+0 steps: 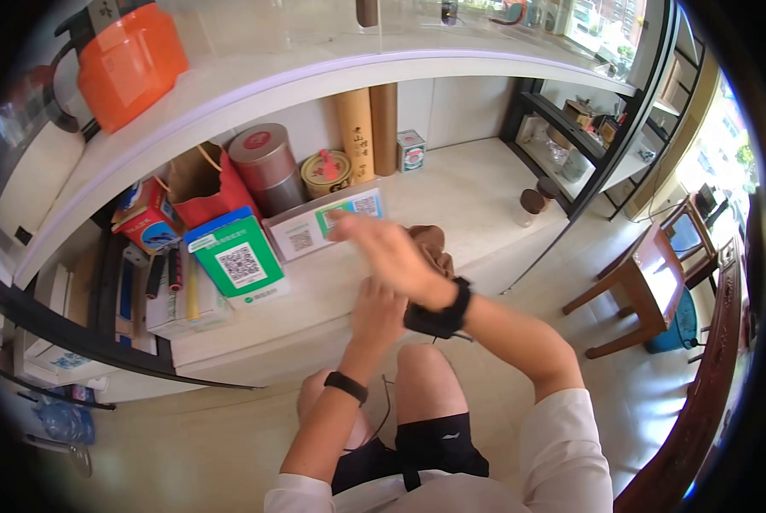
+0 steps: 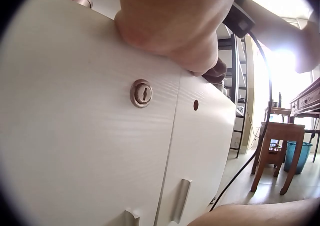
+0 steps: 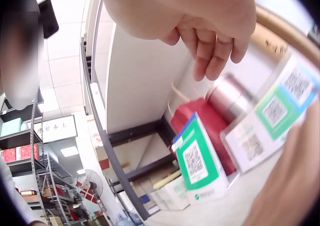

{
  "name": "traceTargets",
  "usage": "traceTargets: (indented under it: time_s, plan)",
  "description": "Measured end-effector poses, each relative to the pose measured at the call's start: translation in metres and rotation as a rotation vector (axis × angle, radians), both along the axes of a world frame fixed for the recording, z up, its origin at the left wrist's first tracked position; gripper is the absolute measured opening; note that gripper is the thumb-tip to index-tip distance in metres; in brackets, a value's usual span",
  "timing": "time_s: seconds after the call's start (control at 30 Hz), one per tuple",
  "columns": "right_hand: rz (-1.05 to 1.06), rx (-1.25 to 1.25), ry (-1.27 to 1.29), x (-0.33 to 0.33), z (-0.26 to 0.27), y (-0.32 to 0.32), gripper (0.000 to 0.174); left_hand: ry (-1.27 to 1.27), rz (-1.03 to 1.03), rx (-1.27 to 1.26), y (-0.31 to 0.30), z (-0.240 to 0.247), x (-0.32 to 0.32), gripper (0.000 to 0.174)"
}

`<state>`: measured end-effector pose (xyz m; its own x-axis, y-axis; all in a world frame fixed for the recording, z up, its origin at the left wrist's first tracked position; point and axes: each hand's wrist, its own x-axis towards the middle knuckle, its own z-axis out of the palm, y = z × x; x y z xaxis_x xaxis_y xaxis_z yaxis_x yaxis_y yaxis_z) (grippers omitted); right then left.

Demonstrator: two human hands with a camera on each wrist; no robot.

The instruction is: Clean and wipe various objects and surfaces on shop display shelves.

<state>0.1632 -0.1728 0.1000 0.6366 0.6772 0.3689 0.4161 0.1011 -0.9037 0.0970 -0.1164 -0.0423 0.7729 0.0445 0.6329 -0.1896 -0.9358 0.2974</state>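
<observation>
My right hand (image 1: 391, 261) is raised over the shelf top, blurred, in front of a white stand with QR codes (image 1: 297, 241). Its fingers (image 3: 204, 56) bend loosely, with nothing in them, in the right wrist view. Below it, my left hand (image 1: 378, 312) rests at the front edge of the white cabinet (image 2: 90, 111); its fingertips are hidden, and I cannot tell whether they hold anything. A crumpled brown cloth (image 1: 431, 245) lies just beyond both hands. A green QR code sign (image 1: 239, 261) leans to the left of the stand.
Behind the signs stand a red paper bag (image 1: 207, 188), a large metal canister (image 1: 267, 167), a round tin (image 1: 325, 173) and a tall tan tube (image 1: 357, 137). Two small jars (image 1: 532, 203) stand at the right. An orange pot (image 1: 132, 64) sits on the upper shelf. A wooden stool (image 1: 639, 282) stands right.
</observation>
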Motion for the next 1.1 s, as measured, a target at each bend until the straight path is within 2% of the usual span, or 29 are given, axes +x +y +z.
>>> traceTargets:
  time_s: [0.07, 0.13, 0.17, 0.2, 0.27, 0.33, 0.43, 0.53, 0.7, 0.77, 0.9, 0.97, 1.0, 1.1]
  plan:
    - [-0.145, 0.064, -0.078, 0.033, 0.003, -0.055, 0.040, 0.033, -0.043, 0.148, -0.002, 0.028, -0.006, 0.036]
    - [-0.359, 0.128, -0.190, 0.071, -0.001, -0.108, 0.045, 0.019, -0.038, 0.121, -0.005, 0.030, -0.005, 0.035]
    - [-0.526, 0.034, -0.199, 0.087, -0.001, -0.137, 0.039, 0.007, -0.040, 0.114, -0.005, 0.030, -0.006, 0.034]
    - [-0.682, 0.050, -0.343, 0.115, -0.023, -0.163, 0.037, -0.006, -0.041, 0.110, -0.005, 0.030, -0.005, 0.033]
    - [-0.933, -0.159, -0.721, 0.147, -0.044, -0.208, 0.041, -0.010, -0.039, 0.102, -0.007, 0.033, -0.004, 0.030]
    - [-1.131, -0.365, -0.758, 0.155, -0.064, -0.220, 0.048, -0.026, -0.039, 0.099, -0.006, 0.033, -0.005, 0.028]
    - [-1.154, -0.523, -0.666, 0.168, -0.089, -0.222, 0.062, -0.070, -0.043, 0.096, -0.005, 0.031, -0.004, 0.026]
    - [-1.154, -0.511, -0.602, 0.175, -0.100, -0.215, 0.057, -0.077, -0.050, 0.093, -0.003, 0.029, -0.005, 0.025]
    - [-0.852, -0.211, -0.432, 0.174, -0.097, -0.215, 0.057, -0.106, -0.054, 0.079, -0.003, 0.025, -0.004, 0.024]
    - [-0.439, 0.104, -0.005, 0.135, -0.067, -0.184, 0.059, -0.106, -0.048, 0.094, -0.004, 0.028, -0.004, 0.025]
    - [0.015, 0.123, 0.233, 0.051, 0.002, -0.112, 0.061, -0.091, -0.058, 0.116, -0.002, 0.026, -0.006, 0.031]
    - [0.182, 0.184, 0.453, 0.025, 0.014, -0.085, 0.055, -0.073, -0.072, 0.117, 0.000, 0.024, -0.005, 0.036]
    - [0.286, 0.235, 0.583, 0.015, 0.019, -0.075, 0.052, -0.087, -0.055, 0.138, -0.001, 0.029, -0.007, 0.033]
    - [0.463, 0.242, 0.842, 0.004, 0.019, -0.060, 0.052, -0.125, -0.032, 0.140, -0.001, 0.022, -0.005, 0.033]
